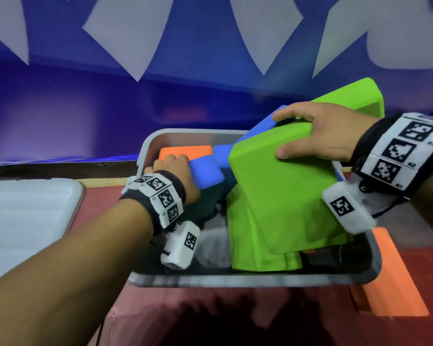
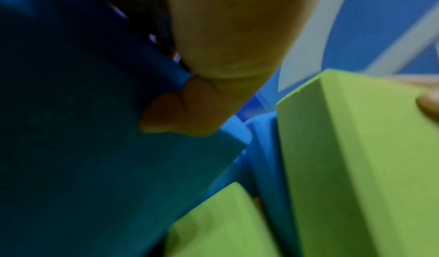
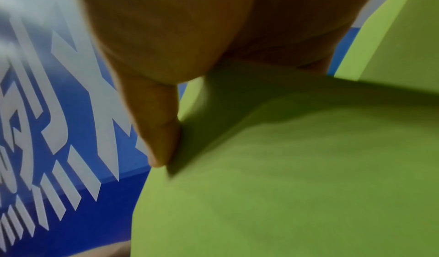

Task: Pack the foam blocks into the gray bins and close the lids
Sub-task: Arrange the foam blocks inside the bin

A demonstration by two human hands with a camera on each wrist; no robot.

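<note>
A gray bin stands open in front of me, with foam blocks piled inside. My right hand grips the top end of a large green block that leans tilted over the bin; the thumb lies on its face. My left hand grips a blue block at the bin's left side, thumb pressed on its face. An orange block lies at the bin's far end. More green blocks and another blue block rest inside. A further green block rises behind my right hand.
A pale lid lies on the table to the left of the bin. An orange block sits on the red surface at the right. A blue wall with white shapes stands close behind.
</note>
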